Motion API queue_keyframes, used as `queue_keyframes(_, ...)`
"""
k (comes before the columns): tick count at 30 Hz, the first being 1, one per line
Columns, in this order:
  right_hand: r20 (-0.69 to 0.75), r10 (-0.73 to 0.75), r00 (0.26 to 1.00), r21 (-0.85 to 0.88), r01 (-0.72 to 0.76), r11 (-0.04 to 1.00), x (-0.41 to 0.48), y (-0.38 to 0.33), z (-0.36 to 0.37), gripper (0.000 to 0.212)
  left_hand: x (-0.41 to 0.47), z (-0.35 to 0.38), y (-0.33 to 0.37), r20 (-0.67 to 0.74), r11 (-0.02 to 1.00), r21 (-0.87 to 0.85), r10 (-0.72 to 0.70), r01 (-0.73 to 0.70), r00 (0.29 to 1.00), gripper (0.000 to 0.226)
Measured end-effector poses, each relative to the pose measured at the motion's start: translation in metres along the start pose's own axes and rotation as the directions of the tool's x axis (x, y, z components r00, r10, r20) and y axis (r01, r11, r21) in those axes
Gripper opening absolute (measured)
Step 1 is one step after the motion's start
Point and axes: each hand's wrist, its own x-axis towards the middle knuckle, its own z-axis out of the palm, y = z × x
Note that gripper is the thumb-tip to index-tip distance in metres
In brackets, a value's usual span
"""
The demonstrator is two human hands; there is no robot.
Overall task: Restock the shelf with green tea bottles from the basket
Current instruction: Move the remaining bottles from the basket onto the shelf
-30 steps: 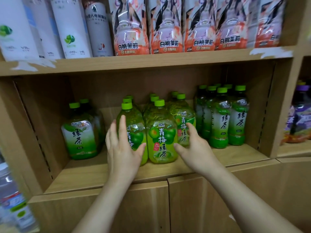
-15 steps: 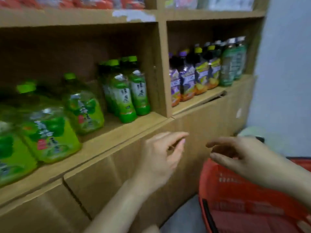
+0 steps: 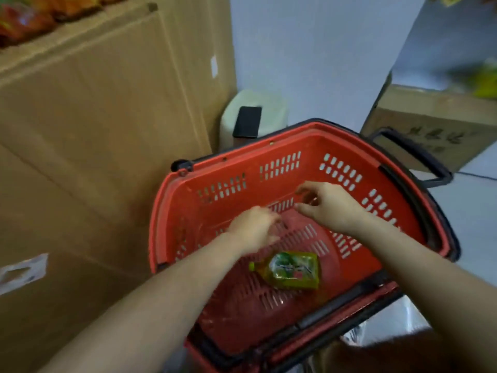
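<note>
Both hands inside the red basket [image 3: 172, 211], over its slatted floor. Left hand [image 3: 252, 230]: fingers curled downward, loosely apart, nothing in them, though blur hides detail. Right hand [image 3: 328, 205]: thumb and fingers spread in an open pinch, gripping nothing. One green tea bottle [image 3: 290, 269] lies on its side on the basket floor, nearer the camera than either set of fingers, just below the left fingers and apart from them, cap pointing left. Wooden cabinet [image 3: 94, 130] left of the left hand. Cardboard box [image 3: 430, 125] beyond the right fingers, past the basket's black handle [image 3: 419, 154].
</note>
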Motion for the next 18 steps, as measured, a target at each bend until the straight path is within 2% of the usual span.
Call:
queue_keyframes(3,0.04,0.09,0.995,-0.064,-0.087,0.994,0.008,0.038,0.007,0.045,0.035,0.07,0.005,0.216,0.999,0.035,0.002,-0.01,0.976,0.082)
queue_keyframes(7,0.088,0.143,0.986,-0.067,-0.137,0.988,0.006,0.072,0.026,0.053,0.053,0.154,0.004,0.454,0.998,0.061,-0.044,0.019,0.89,0.12)
queue_keyframes(12,0.037,0.151,0.988,-0.049,-0.149,0.988,0.01,0.089,0.031,0.066,0.056,0.172,0.006,0.386,0.995,0.099,-0.064,0.028,0.92,0.119)
queue_keyframes(15,0.166,0.122,0.979,-0.038,-0.117,0.992,0.009,0.087,0.035,0.084,0.052,0.14,0.012,0.322,0.99,0.136,-0.064,0.021,0.945,0.111)
queue_keyframes(18,0.334,0.095,0.938,-0.025,-0.092,0.995,0.006,0.083,0.039,0.112,0.042,0.079,0.013,0.224,0.98,0.198,-0.074,0.029,0.972,0.108)
